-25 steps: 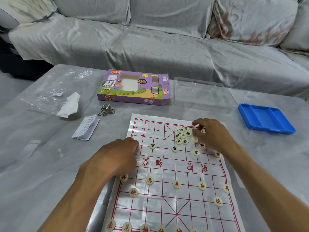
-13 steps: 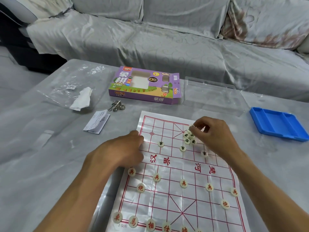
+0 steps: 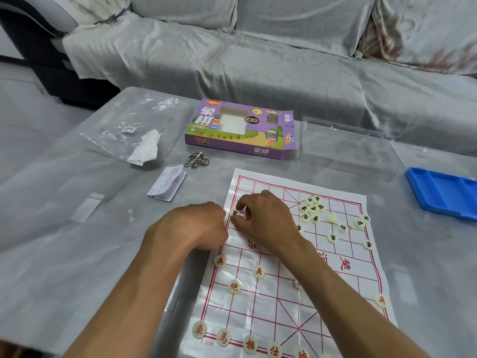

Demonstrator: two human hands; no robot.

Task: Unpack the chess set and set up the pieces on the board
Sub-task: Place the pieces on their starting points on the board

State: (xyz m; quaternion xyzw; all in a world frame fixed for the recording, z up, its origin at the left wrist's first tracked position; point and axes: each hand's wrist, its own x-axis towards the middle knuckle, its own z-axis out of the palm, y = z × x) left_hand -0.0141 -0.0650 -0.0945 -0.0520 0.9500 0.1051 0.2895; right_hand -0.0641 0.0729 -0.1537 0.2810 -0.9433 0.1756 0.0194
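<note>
A white paper board [image 3: 346, 285] with a red grid lies on the table. Red-marked pieces stand on its near half, such as a disc [image 3: 220, 261] by the left edge. Black-marked pieces form a loose cluster [image 3: 311, 209] on the far half, with a few more spread to the right. My right hand [image 3: 263, 220] has crossed to the far left edge and pinches a black-marked piece [image 3: 235, 212] there. My left hand [image 3: 192, 227] rests curled into a fist on the board's left edge, beside the right hand.
A purple chess box [image 3: 241, 129] lies behind the board. A clear plastic lid [image 3: 343, 143] is to its right, and a blue tray [image 3: 444, 195] sits at the far right. A leaflet [image 3: 167, 186], metal rings [image 3: 197, 159], a tissue [image 3: 145, 149] and a plastic bag [image 3: 129, 125] lie left.
My right hand left the cluster of black-marked pieces and moved left across the board with one piece. The left hand stayed at the board's left edge. The camera shifted left.
</note>
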